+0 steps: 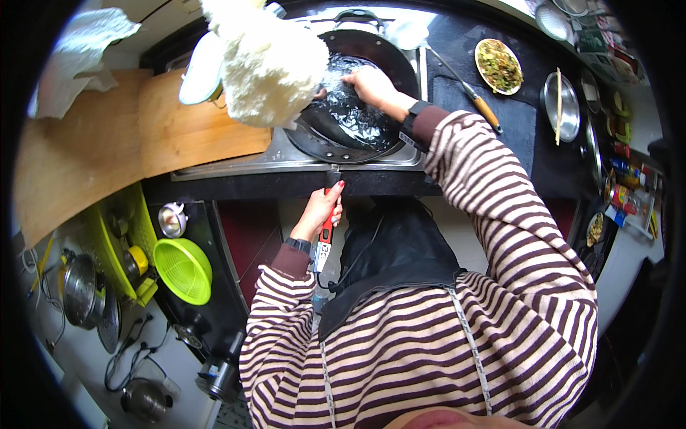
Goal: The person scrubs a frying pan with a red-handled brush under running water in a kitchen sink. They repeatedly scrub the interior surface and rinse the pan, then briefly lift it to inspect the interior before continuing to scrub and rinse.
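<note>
My left hand [321, 209] is closed around the red-and-black handle [326, 230] of a black wok [396, 64]. Rippling water [348, 110] lies in the wok and catches bright light. My right hand [372, 91] reaches over the wok from the right, fingers bent down near the water; whether they hold anything cannot be made out. A fluffy white thing [273, 64], perhaps a cloth, hangs close to the camera and covers the wok's left side. A small brownish shape shows at its edge, too hidden to name. The wok rests within a stainless steel surround [230, 170].
To the right are a ladle with a wooden handle [485, 113], a plate of chopped food [499, 64] and a steel bowl [561, 107] with chopsticks across it. Wooden boards [198, 131] extend left. Below them sit a green colander [184, 271] and a green rack [102, 252].
</note>
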A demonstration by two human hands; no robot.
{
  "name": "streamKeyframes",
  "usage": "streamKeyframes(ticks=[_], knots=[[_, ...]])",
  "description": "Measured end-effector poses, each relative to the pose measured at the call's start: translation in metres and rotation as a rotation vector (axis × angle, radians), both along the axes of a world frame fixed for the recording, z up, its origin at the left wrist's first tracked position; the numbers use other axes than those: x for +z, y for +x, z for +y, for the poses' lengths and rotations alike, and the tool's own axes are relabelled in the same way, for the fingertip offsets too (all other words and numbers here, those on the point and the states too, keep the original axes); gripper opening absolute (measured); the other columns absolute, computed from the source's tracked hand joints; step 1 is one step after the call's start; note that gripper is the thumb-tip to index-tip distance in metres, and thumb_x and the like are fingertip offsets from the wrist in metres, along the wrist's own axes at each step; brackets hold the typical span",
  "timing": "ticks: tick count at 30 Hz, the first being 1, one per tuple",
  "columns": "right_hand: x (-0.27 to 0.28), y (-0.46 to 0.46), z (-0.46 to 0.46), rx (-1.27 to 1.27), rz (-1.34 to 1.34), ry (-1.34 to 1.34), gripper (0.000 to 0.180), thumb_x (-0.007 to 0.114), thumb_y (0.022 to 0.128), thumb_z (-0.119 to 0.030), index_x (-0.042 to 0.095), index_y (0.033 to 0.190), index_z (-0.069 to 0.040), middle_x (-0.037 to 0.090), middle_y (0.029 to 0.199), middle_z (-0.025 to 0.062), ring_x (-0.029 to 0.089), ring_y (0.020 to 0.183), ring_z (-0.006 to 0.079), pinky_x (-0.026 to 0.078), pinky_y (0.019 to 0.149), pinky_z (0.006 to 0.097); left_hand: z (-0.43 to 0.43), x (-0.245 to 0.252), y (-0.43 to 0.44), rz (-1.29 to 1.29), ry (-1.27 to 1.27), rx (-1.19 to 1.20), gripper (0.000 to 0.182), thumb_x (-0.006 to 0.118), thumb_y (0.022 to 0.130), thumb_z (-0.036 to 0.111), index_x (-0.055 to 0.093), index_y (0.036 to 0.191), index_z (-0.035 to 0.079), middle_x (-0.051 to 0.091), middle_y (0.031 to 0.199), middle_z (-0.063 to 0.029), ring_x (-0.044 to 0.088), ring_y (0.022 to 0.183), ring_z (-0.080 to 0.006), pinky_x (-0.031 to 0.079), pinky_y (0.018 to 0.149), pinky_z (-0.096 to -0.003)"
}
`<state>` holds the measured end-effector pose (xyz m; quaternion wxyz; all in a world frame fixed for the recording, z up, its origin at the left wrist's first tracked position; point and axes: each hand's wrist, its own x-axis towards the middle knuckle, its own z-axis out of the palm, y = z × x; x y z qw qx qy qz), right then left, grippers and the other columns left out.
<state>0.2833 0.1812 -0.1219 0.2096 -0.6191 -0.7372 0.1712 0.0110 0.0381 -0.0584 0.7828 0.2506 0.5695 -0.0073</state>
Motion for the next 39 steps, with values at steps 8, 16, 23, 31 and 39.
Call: streamKeyframes(ticks=[8,16,23,31,39], knots=[[-0.011,0.000,-0.006,-0.326,0.476,-0.204,0.038,0.062,0.082,-0.008,0.064,0.119,-0.012,0.069,0.107,0.0089,0.065,0.094,0.0132,0.048,0.086,0.0262,0.000,0.004,0.000,0.023,0.008,-0.005,0.042,0.057,0.091,0.044,0.045,0.070,0.011,0.045,0.050,0.0006,0.041,0.037,-0.0094,0.037,0.037,-0.0259],[0.000,-0.014,-0.014,-0.037,-0.314,-0.017,0.040,0.051,0.083,-0.006,0.056,0.122,-0.014,0.059,0.110,0.0114,0.055,0.103,0.0296,0.052,0.080,0.0372,0.000,0.002,-0.002,-0.014,0.025,-0.008,0.042,0.057,0.091,0.045,0.046,0.070,0.011,0.045,0.051,0.0008,0.042,0.037,-0.0095,0.037,0.038,-0.0258],[0.019,-0.023,-0.001,-0.046,-0.158,-0.121,0.033,0.052,0.078,-0.003,0.067,0.106,-0.013,0.064,0.092,0.0146,0.057,0.096,0.0315,0.047,0.082,0.0403,0.001,0.004,-0.002,-0.028,0.024,-0.012,0.042,0.057,0.091,0.045,0.046,0.069,0.011,0.045,0.051,0.0006,0.042,0.038,-0.0094,0.037,0.038,-0.0252],[0.010,-0.038,-0.013,-0.114,0.021,0.164,0.037,0.054,0.077,-0.002,0.069,0.105,-0.020,0.064,0.095,0.0144,0.058,0.093,0.0323,0.049,0.082,0.0418,0.001,0.006,-0.004,-0.036,0.020,-0.013,0.043,0.058,0.090,0.046,0.046,0.069,0.011,0.044,0.052,0.0010,0.042,0.039,-0.0088,0.037,0.038,-0.0252],[-0.035,0.005,0.025,-0.272,0.031,0.167,0.026,0.062,0.076,-0.016,0.059,0.098,-0.004,0.054,0.096,0.0237,0.051,0.097,0.0397,0.044,0.084,0.0471,-0.004,0.002,-0.012,-0.242,-0.013,0.086,0.050,0.059,0.092,0.042,0.033,0.058,0.016,0.034,0.049,0.0051,0.031,0.039,-0.0061,0.027,0.036,-0.0245]])
